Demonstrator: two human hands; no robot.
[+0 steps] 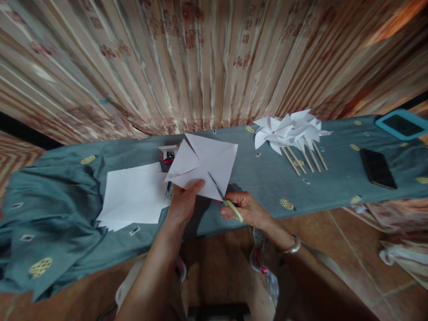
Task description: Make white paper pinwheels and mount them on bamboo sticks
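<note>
My left hand (185,200) grips the near edge of a white paper square (214,154), thumb on top and fingers underneath. Slits run inward from the paper's far and left corners, stopping short of the middle. In my right hand (245,208) is a pair of scissors (233,207) with pale green handles. Their blades lie at the near right corner of the sheet, pointing toward its centre. Behind the paper's left edge, a small open box (169,154) with dark and red contents is partly hidden.
A stack of white paper (133,196) lies on the left of the cloth-covered table (267,178). Several paper pinwheels (287,129) on wooden sticks rest to the right. Beyond them are a black phone (377,168) and a blue-framed tablet (403,124). A curtain (200,67) hangs behind.
</note>
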